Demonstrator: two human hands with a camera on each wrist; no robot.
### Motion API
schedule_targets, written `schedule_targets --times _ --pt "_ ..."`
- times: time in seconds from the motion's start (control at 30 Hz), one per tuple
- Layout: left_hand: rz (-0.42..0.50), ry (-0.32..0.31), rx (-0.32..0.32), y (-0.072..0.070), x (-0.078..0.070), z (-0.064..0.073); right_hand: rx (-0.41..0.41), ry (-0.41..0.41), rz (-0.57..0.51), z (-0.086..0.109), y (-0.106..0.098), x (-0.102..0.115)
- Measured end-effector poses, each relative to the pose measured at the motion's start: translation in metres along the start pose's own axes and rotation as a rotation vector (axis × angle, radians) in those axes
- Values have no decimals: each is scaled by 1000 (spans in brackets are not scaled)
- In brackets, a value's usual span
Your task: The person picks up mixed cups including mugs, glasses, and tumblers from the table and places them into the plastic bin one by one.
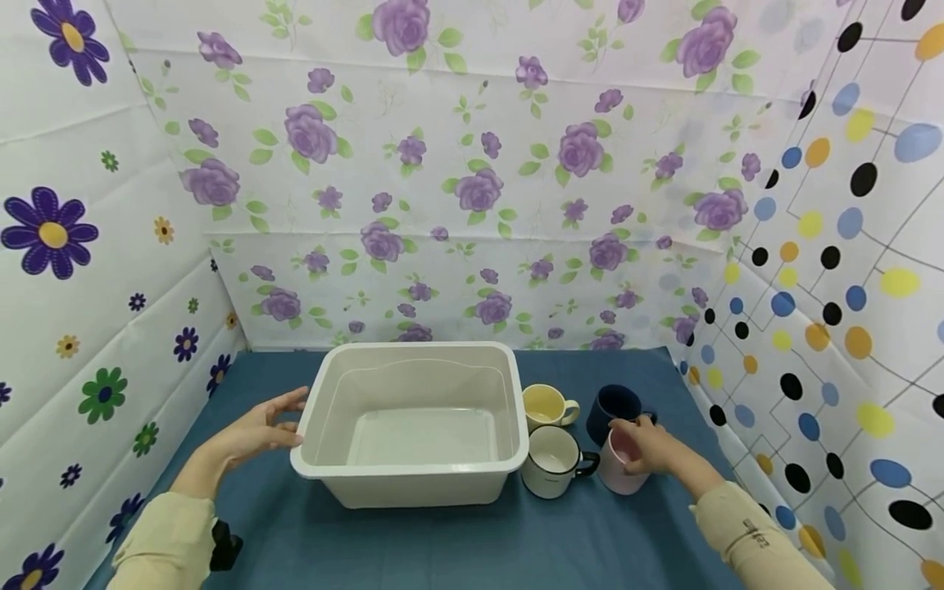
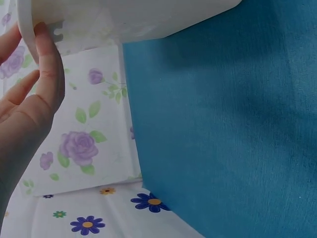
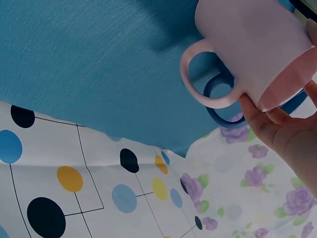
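Note:
A large off-white plastic basin stands on the blue cloth. My left hand is at its left rim, fingers fairly straight and touching the edge; the left wrist view shows the fingertips against the rim. On the other side, my right hand grips a pink mug from above by its rim, with thumb and fingers on opposite sides. The pink mug's handle sticks out free of the fingers. Right behind it stands a dark blue mug, partly hidden by the hand.
A white mug with a black rim and handle stands between the basin and the pink mug. Behind it is a yellow mug, close to the basin's right side. Patterned cloth walls enclose the blue tabletop at the back and both sides.

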State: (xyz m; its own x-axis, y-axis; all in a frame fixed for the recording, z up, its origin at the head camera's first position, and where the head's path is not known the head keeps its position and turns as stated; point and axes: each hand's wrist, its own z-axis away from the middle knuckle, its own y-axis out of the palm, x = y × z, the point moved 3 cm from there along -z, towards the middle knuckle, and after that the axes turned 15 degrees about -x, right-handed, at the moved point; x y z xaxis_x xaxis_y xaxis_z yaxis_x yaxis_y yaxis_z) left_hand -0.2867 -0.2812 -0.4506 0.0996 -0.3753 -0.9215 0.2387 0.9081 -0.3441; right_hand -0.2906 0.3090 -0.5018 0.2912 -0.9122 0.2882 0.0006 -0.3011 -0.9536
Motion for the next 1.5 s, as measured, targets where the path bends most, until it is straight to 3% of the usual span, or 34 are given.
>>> schedule_targets --times 0.37,0.7,1.17,1.5 --pt "-70 -21 13 1 -7 -3 20 33 17 1 5 -6" --pt "-65 -4 50 0 -10 3 -25 14 86 -3 -3 -4" --pt "-78 -17 74 1 -14 3 10 39 74 6 -5 -3" --pt "-84 48 94 2 -15 4 0 -67 98 11 -21 7"
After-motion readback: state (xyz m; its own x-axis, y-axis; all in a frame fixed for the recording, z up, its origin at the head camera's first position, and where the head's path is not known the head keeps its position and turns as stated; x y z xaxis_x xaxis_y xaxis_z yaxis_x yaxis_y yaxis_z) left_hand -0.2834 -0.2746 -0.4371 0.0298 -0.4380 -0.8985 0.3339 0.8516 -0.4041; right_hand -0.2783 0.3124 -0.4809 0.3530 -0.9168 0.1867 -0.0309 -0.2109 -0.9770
